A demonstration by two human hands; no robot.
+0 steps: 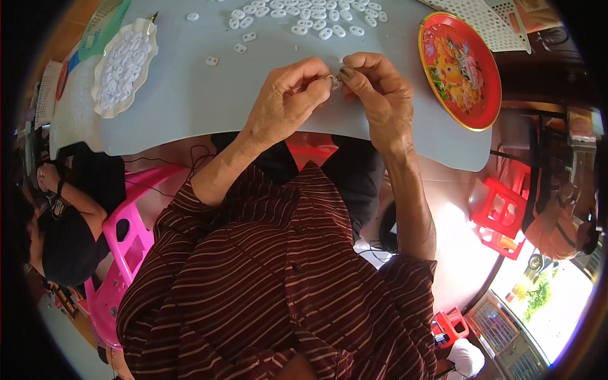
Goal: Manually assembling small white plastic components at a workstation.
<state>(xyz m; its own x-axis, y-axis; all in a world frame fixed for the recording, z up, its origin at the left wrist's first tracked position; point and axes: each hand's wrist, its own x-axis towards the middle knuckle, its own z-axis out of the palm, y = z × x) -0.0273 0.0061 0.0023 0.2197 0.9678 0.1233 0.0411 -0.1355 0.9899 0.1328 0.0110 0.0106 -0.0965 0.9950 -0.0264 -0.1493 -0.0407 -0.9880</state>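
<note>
Above the near part of the grey table [183, 88], my two hands meet at the fingertips. A small white plastic piece [335, 82] shows between them; its exact shape is partly hidden by the fingers. My left hand [288, 98] pinches it from the left side, thumb against forefinger. My right hand [383, 88] closes on it from the right, with the thumb on top. Beyond the hands lie many white oval pieces with two holes [310, 14]. Several small white rectangular pieces [212, 61] with two holes lie loose to the left of them.
At the left, a scalloped white dish [101, 109] holds a heap of small white pieces, beside a green mesh basket [101, 28]. A red floral tray [494, 95] lies at the right, near a white perforated basket [500, 25]. Another person sits beside a pink chair [136, 244].
</note>
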